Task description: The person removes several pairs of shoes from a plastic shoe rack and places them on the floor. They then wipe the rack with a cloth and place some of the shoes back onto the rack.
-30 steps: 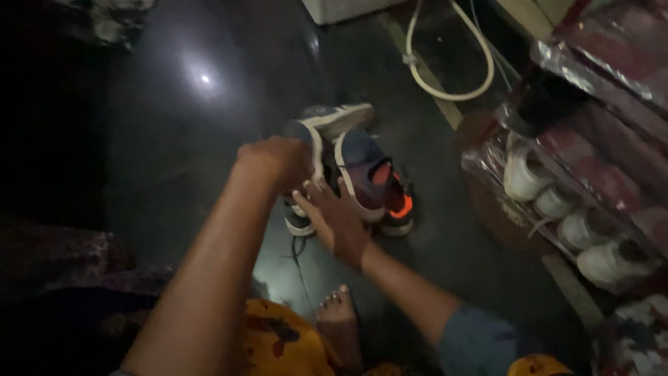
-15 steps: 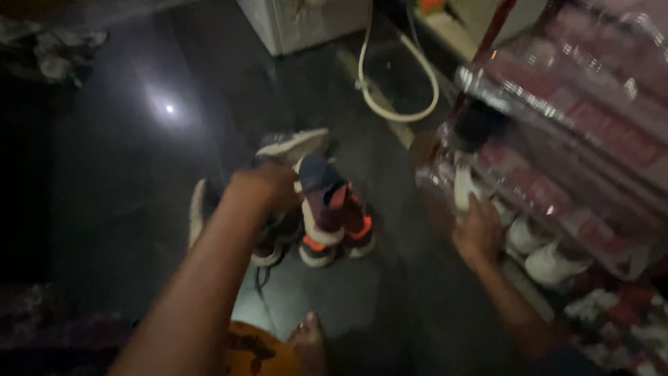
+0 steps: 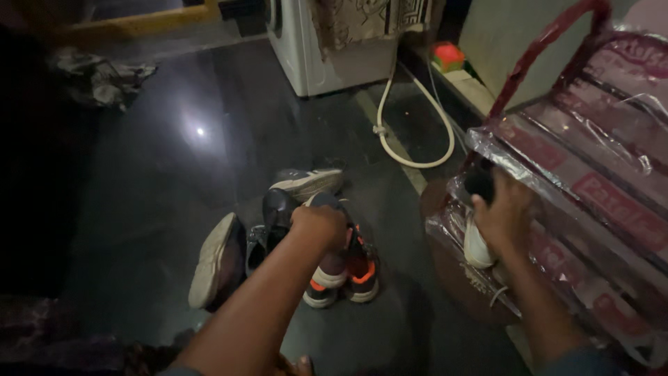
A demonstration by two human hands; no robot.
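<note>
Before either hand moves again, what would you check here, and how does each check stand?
1. Left hand resting on the orange-soled sneakers: ok.
2. Its grip closed around a shoe: cannot tell.
3. Right hand on the white shoe in the plastic-covered shoe rack: ok.
4. Loose shoe lying on its side: not ok.
5. White hose clear of both hands: ok.

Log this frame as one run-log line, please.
left hand: on dark sneakers with orange heels, grip unclear | right hand: on white shoe at plastic-covered shoe rack | floor: dark, glossy
</note>
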